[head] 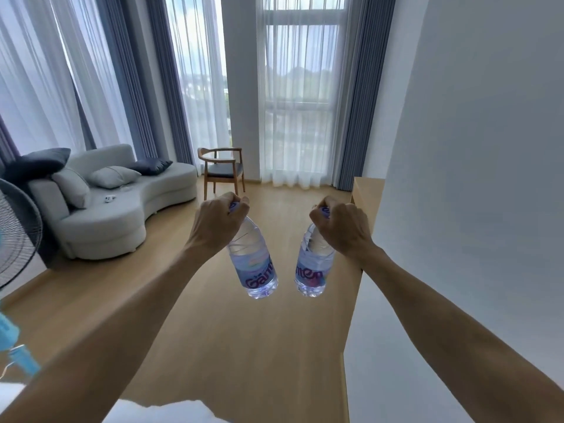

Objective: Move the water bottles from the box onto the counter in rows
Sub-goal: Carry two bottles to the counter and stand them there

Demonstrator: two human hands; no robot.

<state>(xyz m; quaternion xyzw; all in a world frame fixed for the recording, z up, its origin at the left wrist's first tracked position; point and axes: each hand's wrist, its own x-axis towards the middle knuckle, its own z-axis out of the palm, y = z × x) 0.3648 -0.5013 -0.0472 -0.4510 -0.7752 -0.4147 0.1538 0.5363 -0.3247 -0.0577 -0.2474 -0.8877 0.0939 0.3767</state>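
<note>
Two tall windows with sheer curtains (293, 102) fill the far wall, above a wooden floor (244, 331). At the left sits a pale sofa (122, 206) with cushions, and a wooden chair (222, 169) stands beyond its right end. A fan (15, 233) shows at the left edge. Near the middle, held in the air, the left hand (218, 222) grips the cap end of the left water bottle (254, 264), and the right hand (343, 228) grips the right water bottle (312, 270) likewise. Both bottles hang tilted, apart, labels toward the camera.
</note>
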